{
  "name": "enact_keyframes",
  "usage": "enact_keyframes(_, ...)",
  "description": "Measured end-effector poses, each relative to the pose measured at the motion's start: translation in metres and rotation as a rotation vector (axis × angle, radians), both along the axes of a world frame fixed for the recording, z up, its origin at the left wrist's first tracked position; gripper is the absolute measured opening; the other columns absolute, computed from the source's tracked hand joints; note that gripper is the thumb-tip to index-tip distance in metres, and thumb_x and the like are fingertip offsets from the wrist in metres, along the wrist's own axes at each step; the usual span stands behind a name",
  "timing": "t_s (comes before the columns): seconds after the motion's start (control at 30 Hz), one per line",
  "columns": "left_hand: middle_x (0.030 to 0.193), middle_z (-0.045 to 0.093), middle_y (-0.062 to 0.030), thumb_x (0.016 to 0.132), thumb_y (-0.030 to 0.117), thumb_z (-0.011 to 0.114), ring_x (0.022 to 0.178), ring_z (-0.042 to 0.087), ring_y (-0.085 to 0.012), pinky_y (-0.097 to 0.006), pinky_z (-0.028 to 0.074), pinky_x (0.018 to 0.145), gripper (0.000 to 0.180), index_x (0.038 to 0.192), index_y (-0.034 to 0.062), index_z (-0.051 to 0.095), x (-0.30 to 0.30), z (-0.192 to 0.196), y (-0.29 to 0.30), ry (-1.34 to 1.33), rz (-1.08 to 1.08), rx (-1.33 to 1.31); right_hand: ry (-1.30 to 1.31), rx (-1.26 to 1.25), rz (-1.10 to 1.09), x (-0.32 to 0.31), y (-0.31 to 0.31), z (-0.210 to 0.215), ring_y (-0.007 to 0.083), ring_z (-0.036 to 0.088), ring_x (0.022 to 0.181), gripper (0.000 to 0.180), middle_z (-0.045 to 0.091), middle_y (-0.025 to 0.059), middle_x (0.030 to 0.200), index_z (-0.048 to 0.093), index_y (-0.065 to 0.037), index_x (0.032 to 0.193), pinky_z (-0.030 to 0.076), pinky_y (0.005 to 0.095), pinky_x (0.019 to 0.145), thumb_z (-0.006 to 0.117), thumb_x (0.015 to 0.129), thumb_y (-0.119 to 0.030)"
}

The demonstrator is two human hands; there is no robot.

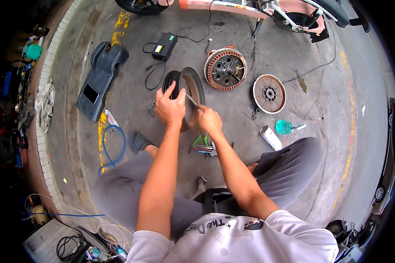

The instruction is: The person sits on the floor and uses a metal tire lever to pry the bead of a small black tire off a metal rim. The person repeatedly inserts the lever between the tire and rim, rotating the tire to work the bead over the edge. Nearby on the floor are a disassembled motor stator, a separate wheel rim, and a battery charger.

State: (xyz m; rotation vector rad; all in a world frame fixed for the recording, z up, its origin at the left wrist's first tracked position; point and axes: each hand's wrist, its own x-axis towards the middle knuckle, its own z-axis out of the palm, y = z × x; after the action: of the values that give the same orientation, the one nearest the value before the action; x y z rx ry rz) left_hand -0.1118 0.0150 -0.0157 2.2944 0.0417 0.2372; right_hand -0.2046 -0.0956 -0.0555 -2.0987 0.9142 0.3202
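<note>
A dark wheel rim stands on edge on the concrete floor in front of me, its hollow inside partly turned to the right. My left hand grips the near left side of the rim, fingers over its outer face and thumb at its edge. In my right hand is a thin metal tool, its tip by the rim's inner edge near my left thumb. The tool's exact kind is not plain. Beyond the rim lies a motor stator with copper windings, and to its right a round ribbed motor cover.
Right of my hands are a spray can and a teal bottle. Green-handled pliers lie between my legs. Farther off are a black charger, a grey plastic cover, a blue hose and a pink electric bike.
</note>
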Motion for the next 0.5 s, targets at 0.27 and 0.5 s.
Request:
enact_keyframes(0.27, 0.125, 0.072, -0.0107, 0.078, 0.039, 0.086, 0.110, 0.072, -0.0367, -0.046, 0.057, 0.095, 0.046, 0.122, 0.0230, 0.084, 0.005, 0.002, 0.015, -0.045, -0.042, -0.022, 0.023, 0.038, 0.054, -0.062, 0.013, 0.032, 0.0463, 0.070, 0.119, 0.039, 0.077, 0.0215, 0.122, 0.074, -0.025, 0.138, 0.054, 0.0556, 0.104, 0.054, 0.107, -0.037)
enact_keyframes(0.5, 0.126, 0.072, -0.0110, 0.076, 0.039, 0.086, 0.109, 0.073, -0.0364, -0.046, 0.059, 0.092, 0.048, 0.121, 0.0231, 0.084, 0.003, -0.002, 0.015, -0.100, -0.109, -0.015, -0.064, 0.061, 0.113, -0.028, -0.019, 0.029, 0.0465, 0.070, 0.119, 0.038, 0.076, 0.0219, 0.123, 0.075, -0.024, 0.137, 0.054, 0.0562, 0.103, 0.055, 0.106, -0.035)
